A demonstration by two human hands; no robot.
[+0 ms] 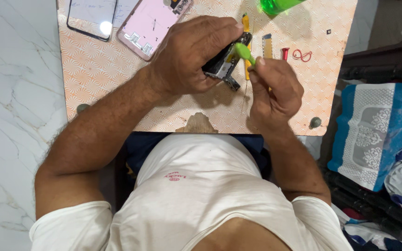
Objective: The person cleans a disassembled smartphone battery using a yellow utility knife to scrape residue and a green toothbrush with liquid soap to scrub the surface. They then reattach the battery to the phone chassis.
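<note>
Left hand (189,53) wraps its fingers shut around the edges of the opened phone body (223,62), light, rigid, probably fragile inside. Right hand (275,88) pinches a thin green pry tool (244,52), tip at its edge, above the desk (98,69).

The table top (98,74) is showing a matt, orange-patterned laminate, worn rough at six o'clock. At eleven o'clock a glossy glass panel (91,16) is catching light beside a smooth pink plastic phone shell (147,25). The green tool (245,52) is looking like shiny plastic. The floor (10,93) is gleaming like polished marble.
</note>
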